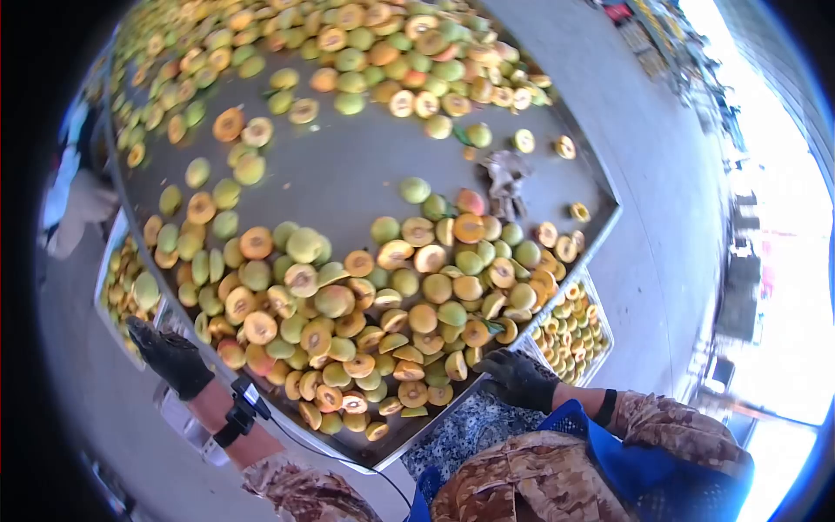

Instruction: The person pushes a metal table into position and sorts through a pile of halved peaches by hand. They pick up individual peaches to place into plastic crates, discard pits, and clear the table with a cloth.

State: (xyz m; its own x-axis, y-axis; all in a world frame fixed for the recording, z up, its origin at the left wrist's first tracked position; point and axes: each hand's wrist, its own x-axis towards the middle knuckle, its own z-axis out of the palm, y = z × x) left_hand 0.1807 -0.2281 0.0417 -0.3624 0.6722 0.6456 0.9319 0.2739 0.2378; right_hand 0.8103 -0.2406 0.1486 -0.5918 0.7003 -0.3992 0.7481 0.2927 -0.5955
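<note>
My left hand point(174, 355), in a dark glove, is held out over the left rim of the metal table, beside a white crate of fruit. Its fingers are stretched out and nothing shows in them. At the front right edge is my right hand point(519, 379), also gloved, its fingers loosely bent and apart, close to the nearest fruit. Between the two hands lies a heap of apricots point(335, 302), green-yellow to orange, many cut in halves, with pits visible in some. The grey metal table point(339, 174) has a raised rim.
More apricots point(383, 54) are piled at the far side. A crumpled brownish scrap point(505, 183) lies on the table. White crates with apricot pieces stand at the right point(600, 357) and left point(103, 296). A blue plastic basket point(661, 483) is by my body. Another person's hand point(90, 202) shows at far left.
</note>
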